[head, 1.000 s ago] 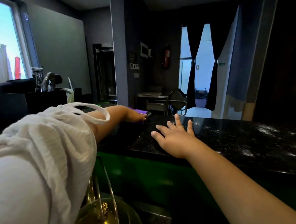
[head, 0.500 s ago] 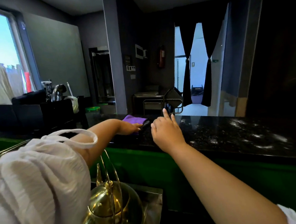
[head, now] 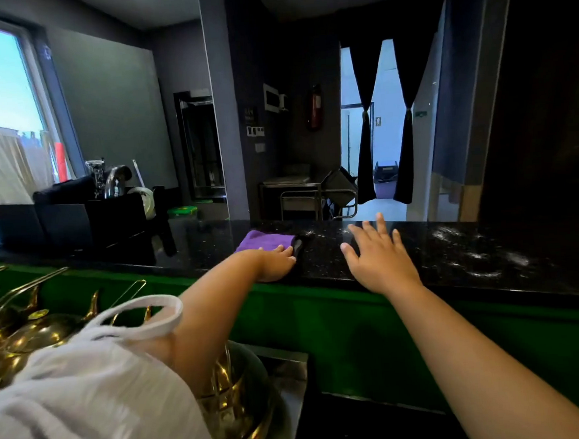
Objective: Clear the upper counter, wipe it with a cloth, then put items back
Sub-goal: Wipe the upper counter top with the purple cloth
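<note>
Brassware (head: 232, 394) sits nearest, under the white sleeve (head: 88, 404), which could snag it on a wide sweep. Beyond, on the upper counter (head: 455, 262), the left hand (head: 274, 263) presses flat-fingered on the purple cloth (head: 265, 240). The right hand (head: 380, 261) rests spread, holding nothing. White smears (head: 483, 269) at far right may get missed.

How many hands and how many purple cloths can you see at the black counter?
Hands: 2, the left hand and the right hand
Purple cloth: 1
Total: 3, all at the black counter
</note>
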The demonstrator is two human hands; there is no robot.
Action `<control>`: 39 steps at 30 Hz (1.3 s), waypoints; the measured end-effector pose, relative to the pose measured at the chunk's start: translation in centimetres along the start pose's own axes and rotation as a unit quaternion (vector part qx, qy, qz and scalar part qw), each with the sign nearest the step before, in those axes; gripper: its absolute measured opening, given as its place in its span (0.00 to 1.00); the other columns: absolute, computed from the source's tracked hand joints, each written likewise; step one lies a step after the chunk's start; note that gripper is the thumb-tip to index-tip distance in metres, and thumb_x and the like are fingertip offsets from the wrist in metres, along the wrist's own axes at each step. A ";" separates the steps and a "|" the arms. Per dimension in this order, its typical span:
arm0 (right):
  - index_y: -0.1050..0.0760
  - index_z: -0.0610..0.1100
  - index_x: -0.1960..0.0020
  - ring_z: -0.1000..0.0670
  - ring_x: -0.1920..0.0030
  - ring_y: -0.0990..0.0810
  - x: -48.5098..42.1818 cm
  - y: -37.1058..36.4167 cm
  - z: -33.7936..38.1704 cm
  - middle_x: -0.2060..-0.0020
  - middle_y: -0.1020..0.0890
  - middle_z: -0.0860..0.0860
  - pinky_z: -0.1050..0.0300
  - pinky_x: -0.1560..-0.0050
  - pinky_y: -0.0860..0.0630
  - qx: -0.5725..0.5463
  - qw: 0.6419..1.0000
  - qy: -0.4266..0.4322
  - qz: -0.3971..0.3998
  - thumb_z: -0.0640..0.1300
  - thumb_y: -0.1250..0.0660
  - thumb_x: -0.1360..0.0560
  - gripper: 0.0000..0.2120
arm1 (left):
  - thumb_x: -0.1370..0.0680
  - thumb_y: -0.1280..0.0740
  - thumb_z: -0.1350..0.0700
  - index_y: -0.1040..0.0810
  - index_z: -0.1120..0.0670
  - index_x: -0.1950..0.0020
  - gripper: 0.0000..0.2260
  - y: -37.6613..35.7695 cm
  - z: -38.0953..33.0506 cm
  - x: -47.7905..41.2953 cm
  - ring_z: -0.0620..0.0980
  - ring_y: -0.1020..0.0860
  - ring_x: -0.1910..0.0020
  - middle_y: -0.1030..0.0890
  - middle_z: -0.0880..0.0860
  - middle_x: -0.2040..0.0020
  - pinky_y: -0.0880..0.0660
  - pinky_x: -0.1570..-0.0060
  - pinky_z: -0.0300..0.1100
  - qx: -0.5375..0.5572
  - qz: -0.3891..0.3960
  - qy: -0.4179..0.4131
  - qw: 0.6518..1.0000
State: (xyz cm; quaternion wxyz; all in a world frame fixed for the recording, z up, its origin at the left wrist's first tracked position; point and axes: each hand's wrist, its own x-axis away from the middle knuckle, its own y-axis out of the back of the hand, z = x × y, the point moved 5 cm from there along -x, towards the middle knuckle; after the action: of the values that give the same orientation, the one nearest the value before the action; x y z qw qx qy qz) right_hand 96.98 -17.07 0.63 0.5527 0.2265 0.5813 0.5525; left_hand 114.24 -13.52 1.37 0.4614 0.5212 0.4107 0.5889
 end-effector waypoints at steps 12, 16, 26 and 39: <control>0.46 0.46 0.23 0.46 0.24 0.65 0.0 -0.2 -0.6 0.23 0.48 0.45 0.41 0.27 0.66 0.019 0.999 -0.026 0.040 0.58 0.57 0.19 0.28 | 0.16 0.58 0.59 0.56 0.58 0.23 0.21 -1.0 4.1 0.2 0.55 0.59 0.23 0.59 0.56 0.22 0.59 0.26 0.57 0.065 -0.038 0.090 0.993; 0.45 0.46 0.23 0.46 0.24 0.65 -0.4 -0.4 -0.6 0.23 0.48 0.45 0.38 0.28 0.67 0.004 0.999 -0.033 0.038 0.58 0.57 0.19 0.28 | 0.17 0.59 0.58 0.53 0.56 0.22 0.22 -1.1 4.0 -1.7 0.58 0.57 0.23 0.58 0.56 0.22 0.57 0.27 0.63 0.051 -0.028 0.103 0.993; 0.46 0.47 0.23 0.44 0.25 0.69 -0.7 0.0 -0.3 0.22 0.54 0.46 0.38 0.28 0.66 -0.112 0.988 0.004 0.108 0.49 0.53 0.18 0.24 | 0.17 0.52 0.50 0.46 0.52 0.23 0.22 0.5 -3.5 0.5 0.57 0.47 0.23 0.47 0.53 0.22 0.51 0.26 0.53 0.141 -0.021 0.022 0.990; 0.45 0.49 0.23 0.44 0.26 0.72 -0.9 -0.1 -2.6 0.23 0.57 0.44 0.41 0.30 0.72 0.002 0.993 0.040 0.113 0.58 0.56 0.19 0.26 | 0.18 0.57 0.47 0.51 0.51 0.22 0.24 -0.4 1.2 -5.5 0.57 0.51 0.23 0.53 0.52 0.21 0.52 0.25 0.57 0.142 -0.123 0.119 0.975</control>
State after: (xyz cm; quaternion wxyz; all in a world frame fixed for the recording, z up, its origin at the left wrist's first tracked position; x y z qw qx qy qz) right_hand 94.94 -18.92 0.26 0.4624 0.2694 0.5746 0.6193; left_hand 115.68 -18.73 -0.19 0.3992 0.4532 0.6028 0.5214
